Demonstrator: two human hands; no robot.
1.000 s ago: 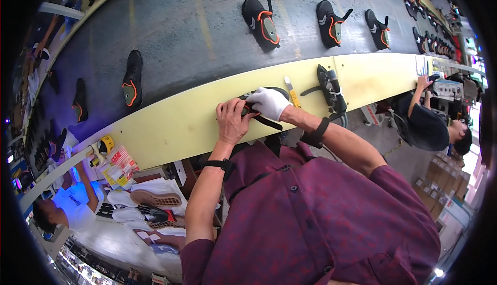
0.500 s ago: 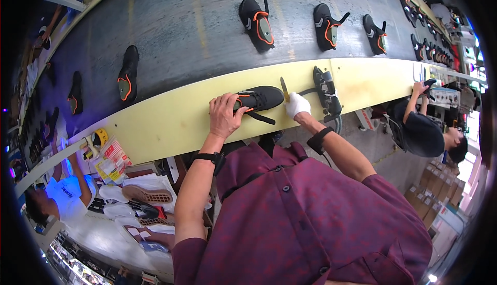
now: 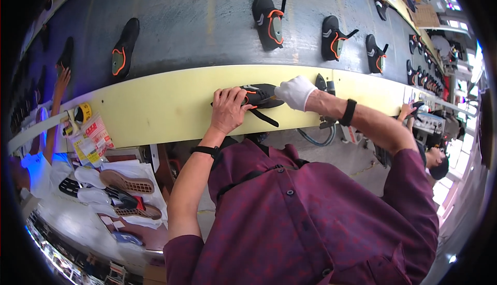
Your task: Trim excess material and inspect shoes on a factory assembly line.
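Black shoe [image 3: 265,91] on yellow board [image 3: 176,88]. On my feed: left hand [image 3: 228,110] at shoe's heel end, fingers clamped on it; right gloved hand [image 3: 295,92] at toe end, finger closure: cannot tell. I'd expect pivot if heel grip slackens; loose strap [image 3: 265,118] could snag.

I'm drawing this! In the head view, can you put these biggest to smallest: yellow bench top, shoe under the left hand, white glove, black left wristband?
1. Yellow bench top
2. Shoe and white glove: unsure, because the left hand hides part of the shoe
3. Black left wristband
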